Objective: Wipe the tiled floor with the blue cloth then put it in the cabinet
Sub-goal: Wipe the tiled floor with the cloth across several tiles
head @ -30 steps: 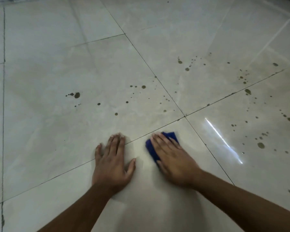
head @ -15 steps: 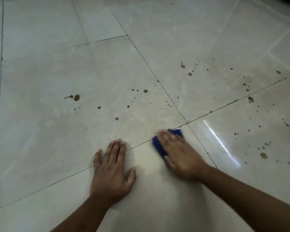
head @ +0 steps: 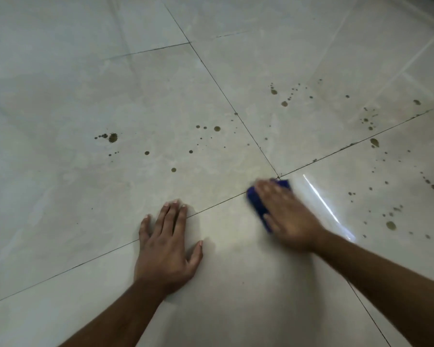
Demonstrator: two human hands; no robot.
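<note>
Two bare hands rest on a pale tiled floor (head: 85,96) where four tiles meet. The right hand (head: 290,216), blurred, presses flat with straight fingers on one blue cloth (head: 257,206), just below that tile corner. The left hand (head: 167,244) lies spread and empty on the floor, to the left of the cloth. The cloth looks soft, light and limp, easiest pinched at an edge. Many brown spots (head: 217,128) dot the tiles beyond.

Large glossy pale beige tiles (head: 161,96) fill the whole view, split by thin dark grout lines (head: 226,96) that meet in a cross near the middle. Brown droplet stains (head: 112,137) speckle several tiles. A bright streak of reflected light (head: 321,200) gleams on the right-hand tile.
</note>
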